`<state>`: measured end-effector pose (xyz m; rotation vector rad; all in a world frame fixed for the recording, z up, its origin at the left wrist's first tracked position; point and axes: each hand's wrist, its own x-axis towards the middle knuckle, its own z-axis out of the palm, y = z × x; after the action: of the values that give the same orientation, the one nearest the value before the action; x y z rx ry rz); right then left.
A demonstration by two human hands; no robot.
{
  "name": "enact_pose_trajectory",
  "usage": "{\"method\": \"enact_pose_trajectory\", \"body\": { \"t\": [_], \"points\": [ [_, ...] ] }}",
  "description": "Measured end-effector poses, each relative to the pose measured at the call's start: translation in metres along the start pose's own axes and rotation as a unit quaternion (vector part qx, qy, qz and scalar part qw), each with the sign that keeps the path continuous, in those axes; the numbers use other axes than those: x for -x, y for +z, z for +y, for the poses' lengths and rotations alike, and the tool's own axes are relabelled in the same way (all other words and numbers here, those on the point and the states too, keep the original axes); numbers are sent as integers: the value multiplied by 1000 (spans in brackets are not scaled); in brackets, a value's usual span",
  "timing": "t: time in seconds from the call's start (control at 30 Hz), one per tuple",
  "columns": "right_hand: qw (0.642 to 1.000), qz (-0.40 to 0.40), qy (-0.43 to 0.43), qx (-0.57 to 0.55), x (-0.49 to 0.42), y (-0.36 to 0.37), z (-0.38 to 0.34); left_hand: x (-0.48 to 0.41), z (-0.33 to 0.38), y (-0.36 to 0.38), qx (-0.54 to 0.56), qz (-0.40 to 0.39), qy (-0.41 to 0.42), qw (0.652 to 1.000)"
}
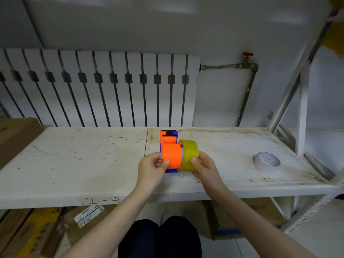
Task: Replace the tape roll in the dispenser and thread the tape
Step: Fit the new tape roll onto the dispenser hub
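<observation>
An orange and blue tape dispenser [170,149] stands on the white shelf board [74,164], near its middle. My left hand [154,164] grips the dispenser's rounded orange body from the left. My right hand [202,165] holds a yellow-green tape roll [189,155] pressed against the dispenser's right side, thumb on the roll's outer face. A white tape roll [266,162] lies flat on the board to the right, apart from both hands.
A white radiator [96,86] and a pipe with a red valve [246,60] run behind the shelf. The rack's white upright [302,112] rises at right. Cardboard boxes [37,231] sit below the board and one at far left [16,135].
</observation>
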<state>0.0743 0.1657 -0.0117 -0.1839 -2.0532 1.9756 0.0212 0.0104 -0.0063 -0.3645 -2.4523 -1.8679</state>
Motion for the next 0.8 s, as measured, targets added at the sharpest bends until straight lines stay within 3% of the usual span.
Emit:
{"method": "enact_pose_trajectory", "body": {
  "t": [0.33, 0.8],
  "points": [
    [991, 18, 12, 134, -2, 1, 1, 6, -1, 6, -56, -43, 18, 997],
    [998, 5, 65, -27, 5, -7, 1, 6, 7, 6, -126, -77, 67, 987]
  ]
}}
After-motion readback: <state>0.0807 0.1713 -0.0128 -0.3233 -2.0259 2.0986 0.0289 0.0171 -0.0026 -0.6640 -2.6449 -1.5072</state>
